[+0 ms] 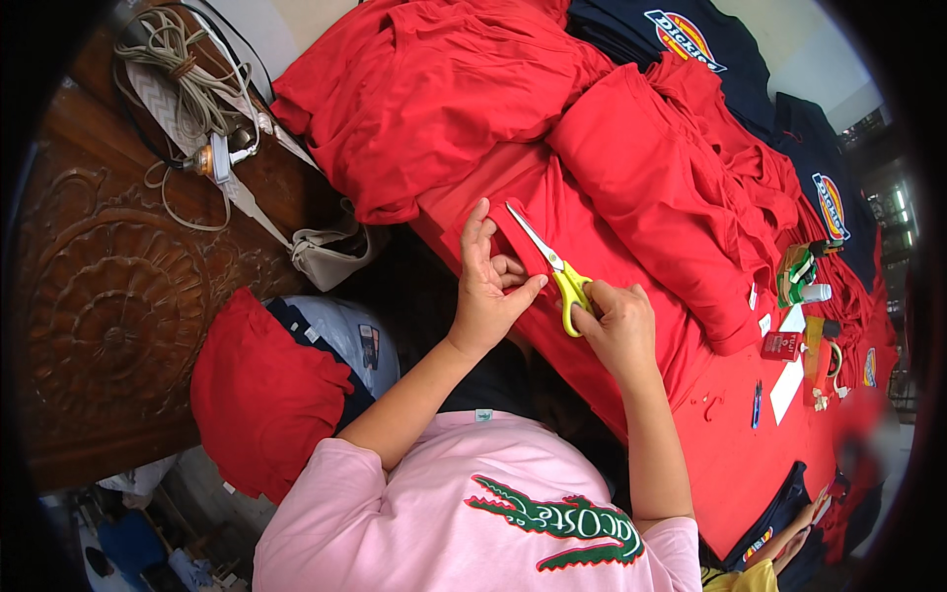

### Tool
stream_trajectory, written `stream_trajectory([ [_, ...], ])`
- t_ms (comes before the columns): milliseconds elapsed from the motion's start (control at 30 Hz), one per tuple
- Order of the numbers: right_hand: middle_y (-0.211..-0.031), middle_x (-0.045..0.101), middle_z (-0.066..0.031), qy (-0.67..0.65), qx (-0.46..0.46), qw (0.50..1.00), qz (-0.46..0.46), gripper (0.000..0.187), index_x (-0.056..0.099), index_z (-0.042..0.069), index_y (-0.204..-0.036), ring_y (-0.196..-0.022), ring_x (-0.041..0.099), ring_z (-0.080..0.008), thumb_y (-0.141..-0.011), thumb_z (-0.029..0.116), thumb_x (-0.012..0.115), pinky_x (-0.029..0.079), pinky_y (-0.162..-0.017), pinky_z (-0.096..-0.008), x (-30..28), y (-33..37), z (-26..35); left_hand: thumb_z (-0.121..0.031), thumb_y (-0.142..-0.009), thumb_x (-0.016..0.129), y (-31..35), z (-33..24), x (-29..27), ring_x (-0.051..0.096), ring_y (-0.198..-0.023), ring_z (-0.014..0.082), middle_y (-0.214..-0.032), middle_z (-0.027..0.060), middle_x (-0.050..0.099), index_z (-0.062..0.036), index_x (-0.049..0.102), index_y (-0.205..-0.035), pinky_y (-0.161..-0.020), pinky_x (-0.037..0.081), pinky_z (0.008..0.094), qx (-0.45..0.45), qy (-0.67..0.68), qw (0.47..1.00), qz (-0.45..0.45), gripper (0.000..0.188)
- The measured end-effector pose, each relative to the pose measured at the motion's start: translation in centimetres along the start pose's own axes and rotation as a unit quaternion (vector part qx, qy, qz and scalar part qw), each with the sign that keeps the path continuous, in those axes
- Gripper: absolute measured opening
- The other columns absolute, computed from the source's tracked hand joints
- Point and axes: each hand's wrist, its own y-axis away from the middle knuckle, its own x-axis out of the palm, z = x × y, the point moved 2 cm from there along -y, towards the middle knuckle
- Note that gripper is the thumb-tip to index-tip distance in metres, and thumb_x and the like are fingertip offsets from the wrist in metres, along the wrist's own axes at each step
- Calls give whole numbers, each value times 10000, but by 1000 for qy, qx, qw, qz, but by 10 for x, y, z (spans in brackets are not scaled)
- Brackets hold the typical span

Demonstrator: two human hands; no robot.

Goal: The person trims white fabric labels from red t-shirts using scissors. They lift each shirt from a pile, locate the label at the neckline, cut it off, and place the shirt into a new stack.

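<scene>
Yellow-handled scissors (pixel 569 286) are in my right hand (pixel 623 321), with the fingers closed round the handles. The metal blades point up and to the left and lie close together over red fabric (pixel 523 237). Just left of the blades is my left hand (pixel 483 286), its upper fingers raised, the lower ones loosely bent and the thumb stretched toward the fabric edge. No thing shows between its fingers. Beneath both hands, the red cloth lies at the edge of the red-covered table (pixel 681 405).
Heaps of red garments (pixel 444 99) and navy shirts (pixel 681 49) cover the far side. At right lie a blue pen (pixel 757 405), a red box (pixel 781 345) and tape (pixel 837 363). Left are a carved wooden panel (pixel 118 296) and coiled cord (pixel 187 69). Another person's hand (pixel 814 508) is lower right.
</scene>
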Motion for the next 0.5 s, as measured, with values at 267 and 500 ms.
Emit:
stream_trajectory([
  [267,-610,625,-100,24,-15,1000,-7,190,721,63,-859,-579,613,-298,-792,222,802,434,-684,-419,-1,-5,14,225,-834,709,4,-2,-2,691,-953,136,-1668,213,292,-172,76,-1693,-855,619,263,5,-41,999,-2,1139],
  [500,-658,618,-75,-105,-107,986,70,197,703,69,-854,-627,617,-272,-753,202,807,446,-679,-402,-23,33,26,95,-940,602,5,17,-30,581,-1219,137,-1744,140,256,-102,181,-1713,-896,555,256,36,-55,982,-175,901],
])
